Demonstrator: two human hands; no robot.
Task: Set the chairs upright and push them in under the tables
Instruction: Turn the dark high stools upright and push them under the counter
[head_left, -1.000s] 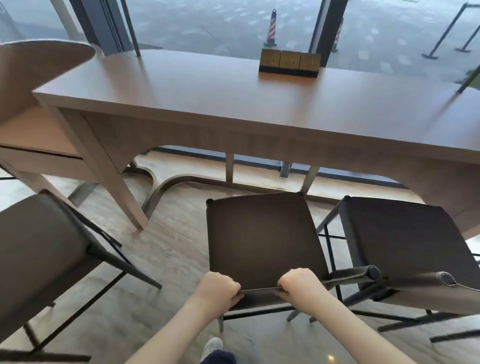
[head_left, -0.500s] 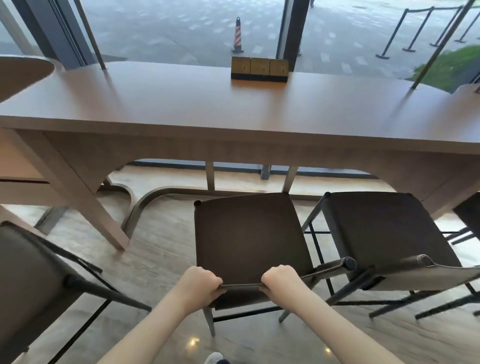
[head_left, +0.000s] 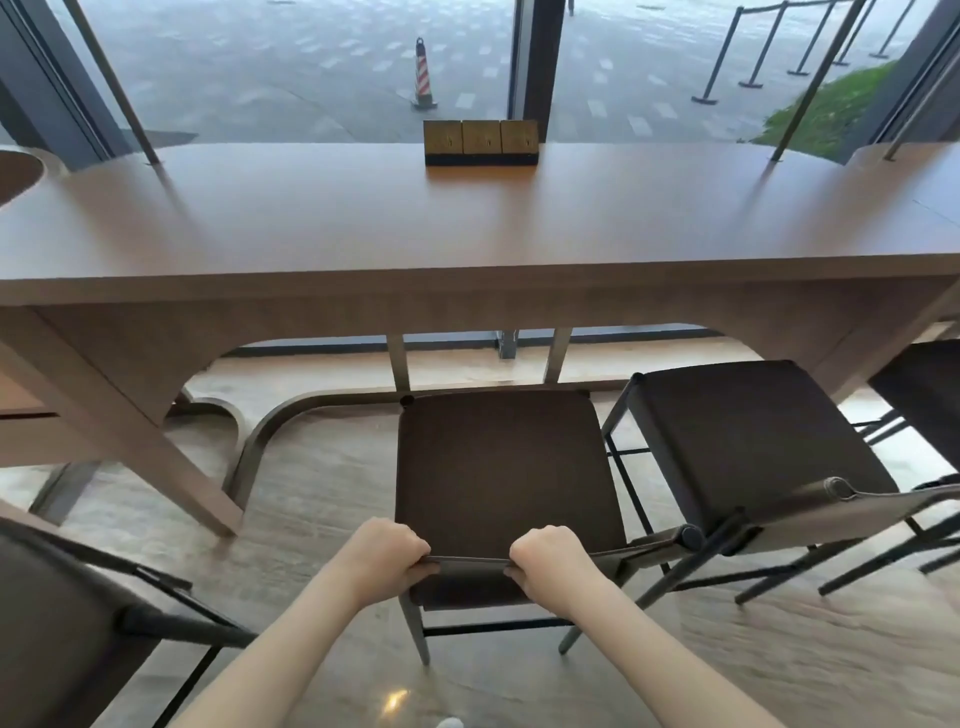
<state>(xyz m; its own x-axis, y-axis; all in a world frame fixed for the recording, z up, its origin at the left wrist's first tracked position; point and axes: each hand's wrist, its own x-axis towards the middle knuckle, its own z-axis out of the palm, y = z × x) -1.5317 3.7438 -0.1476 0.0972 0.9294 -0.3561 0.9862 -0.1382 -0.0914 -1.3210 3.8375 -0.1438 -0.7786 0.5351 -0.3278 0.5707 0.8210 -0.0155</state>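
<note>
Dark chair (head_left: 498, 462) upright, backrest gripped by both hands (head_left: 470, 558)

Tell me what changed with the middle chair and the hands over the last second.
The middle chair has moved forward toward the table; its front edge now sits closer to the table's edge, though the seat is not yet under it. The left hand and right hand still grip the chair's backrest as before. The chair to the right kept its place.
</note>
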